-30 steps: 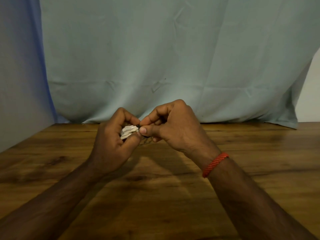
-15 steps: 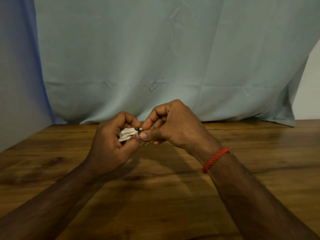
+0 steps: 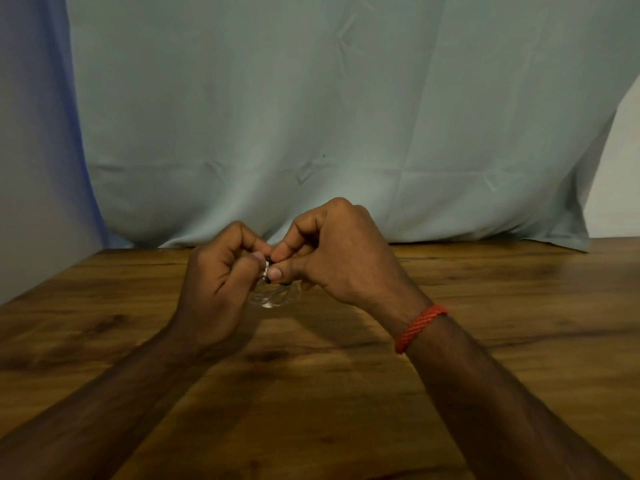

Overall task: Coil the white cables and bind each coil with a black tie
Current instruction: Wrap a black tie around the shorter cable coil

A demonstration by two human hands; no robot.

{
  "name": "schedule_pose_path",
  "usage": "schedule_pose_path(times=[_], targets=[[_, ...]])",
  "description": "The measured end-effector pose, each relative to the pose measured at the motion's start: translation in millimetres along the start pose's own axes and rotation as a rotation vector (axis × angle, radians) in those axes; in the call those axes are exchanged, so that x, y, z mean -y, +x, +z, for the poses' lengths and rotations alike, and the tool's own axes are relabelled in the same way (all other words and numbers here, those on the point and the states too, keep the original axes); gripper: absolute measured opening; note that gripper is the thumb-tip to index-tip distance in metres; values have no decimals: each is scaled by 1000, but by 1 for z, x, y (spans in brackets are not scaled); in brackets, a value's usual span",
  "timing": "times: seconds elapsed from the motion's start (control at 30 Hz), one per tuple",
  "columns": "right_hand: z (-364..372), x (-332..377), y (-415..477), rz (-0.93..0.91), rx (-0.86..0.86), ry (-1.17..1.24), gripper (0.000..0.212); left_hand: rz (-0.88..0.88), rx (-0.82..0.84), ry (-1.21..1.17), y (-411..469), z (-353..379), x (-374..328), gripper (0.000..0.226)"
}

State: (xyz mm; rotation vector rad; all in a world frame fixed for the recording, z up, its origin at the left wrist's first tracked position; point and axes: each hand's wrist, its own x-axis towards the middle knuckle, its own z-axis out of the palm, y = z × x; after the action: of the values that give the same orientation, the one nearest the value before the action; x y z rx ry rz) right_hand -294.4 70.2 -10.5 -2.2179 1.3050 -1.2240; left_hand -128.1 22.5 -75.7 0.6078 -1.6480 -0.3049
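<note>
Binding step judged under way: left hand [image 3: 221,285] curled round a small white cable coil [image 3: 266,271] held above the table [image 3: 485,341], right hand [image 3: 339,258] thumb and forefinger pinching the black tie [image 3: 268,262] at the coil's edge; whether it is fastened cannot be told, no other cables in view.

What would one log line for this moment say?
left hand: grips white cable coil | right hand: pinches black tie | stage: tying

The small white cable coil [image 3: 266,272] sits in the left hand [image 3: 214,289] — mostly hidden — and the right hand [image 3: 341,258] pinches the thin black tie [image 3: 269,262] on it.
</note>
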Motion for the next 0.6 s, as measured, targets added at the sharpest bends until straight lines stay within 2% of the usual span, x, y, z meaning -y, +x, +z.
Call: schedule_pose_path(times=[0.3,0.6], targets=[[1,-1,0,8,23,-28,21,15,15,35,-2,0,4,8],[0,-2,2,13,-2,-110,19,-95,-13,-93,-2,3,2,17]])
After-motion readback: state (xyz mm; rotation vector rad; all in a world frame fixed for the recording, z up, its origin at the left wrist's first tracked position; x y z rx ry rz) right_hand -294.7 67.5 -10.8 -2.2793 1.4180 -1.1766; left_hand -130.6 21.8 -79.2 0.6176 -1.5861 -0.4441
